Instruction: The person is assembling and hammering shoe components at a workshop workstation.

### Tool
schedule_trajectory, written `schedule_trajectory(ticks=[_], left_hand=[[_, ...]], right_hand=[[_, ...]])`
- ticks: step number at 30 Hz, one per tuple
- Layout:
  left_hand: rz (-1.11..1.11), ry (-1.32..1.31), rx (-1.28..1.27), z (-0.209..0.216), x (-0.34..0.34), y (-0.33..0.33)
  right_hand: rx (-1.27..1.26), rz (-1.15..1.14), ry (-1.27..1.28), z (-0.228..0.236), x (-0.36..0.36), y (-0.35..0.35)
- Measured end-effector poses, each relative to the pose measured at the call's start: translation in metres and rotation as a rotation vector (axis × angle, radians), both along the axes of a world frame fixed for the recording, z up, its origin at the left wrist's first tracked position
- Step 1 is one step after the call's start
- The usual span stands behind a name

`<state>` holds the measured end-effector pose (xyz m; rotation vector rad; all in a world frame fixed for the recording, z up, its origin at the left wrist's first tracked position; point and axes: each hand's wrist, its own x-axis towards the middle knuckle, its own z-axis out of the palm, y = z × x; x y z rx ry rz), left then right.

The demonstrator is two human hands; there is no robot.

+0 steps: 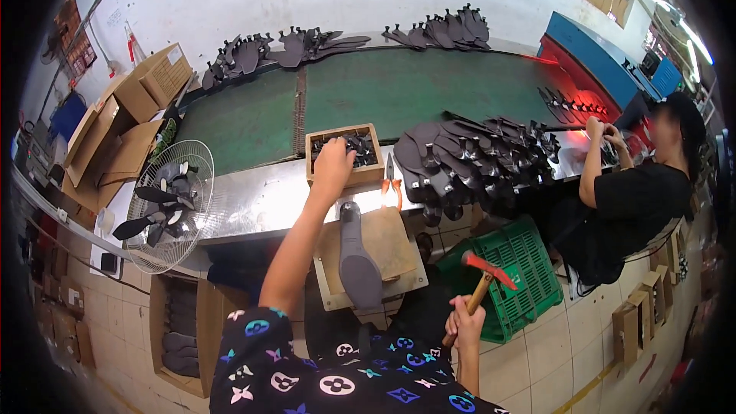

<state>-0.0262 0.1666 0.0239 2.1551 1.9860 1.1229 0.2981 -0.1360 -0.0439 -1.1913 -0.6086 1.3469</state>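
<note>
Two hands busy: my left hand (334, 162) in the box (368, 175), my right hand (464, 322) round the hammer (481, 290).

My right fingers are wrapped on its wooden handle, the natural hold, the red head (491, 271) likely the heavy end; whether my left fingers pinch one of the box's small black pieces (363, 149), I cannot tell. The sole (359, 261) lies on the board (397, 239), probably light and bendy, best taken by its edges. The wire basket (212, 180) holds dark parts (157, 216), the carton (208, 330) grey soles (181, 353).

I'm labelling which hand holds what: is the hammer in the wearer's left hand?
No, the right hand grips the hammer, while the left hand reaches into the wooden box.
</note>
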Motion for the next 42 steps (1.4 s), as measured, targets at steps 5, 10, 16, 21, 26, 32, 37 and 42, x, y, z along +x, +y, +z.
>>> schedule_trajectory(ticks=[5,10,16,21,26,32,37,42], left_hand=[[0.022,-0.001,-0.126,0.000,0.003,0.040],[-0.018,-0.047,0.074,0.005,0.007,0.026],[-0.081,-0.398,0.039,0.010,-0.005,0.012],[-0.082,-0.673,0.027,0.045,0.011,-0.028],[-0.329,-0.905,0.086,0.103,0.056,-0.119],[-0.425,-1.120,0.011,0.125,0.073,-0.193],[-0.456,-1.274,-0.057,0.125,0.077,-0.220],[-0.436,-1.388,-0.096,0.121,0.081,-0.228]], right_hand=[[0.259,-0.016,-0.191,0.020,0.012,0.016],[0.342,0.094,-0.139,0.057,0.017,0.039],[0.544,0.131,-0.150,0.083,0.004,0.073],[0.577,0.140,-0.219,0.109,-0.011,0.088],[0.596,0.205,-0.197,0.142,-0.036,0.108],[0.599,0.281,-0.226,0.170,-0.079,0.119],[0.572,0.379,-0.088,0.176,-0.093,0.108],[0.593,0.389,-0.058,0.171,-0.097,0.100]])
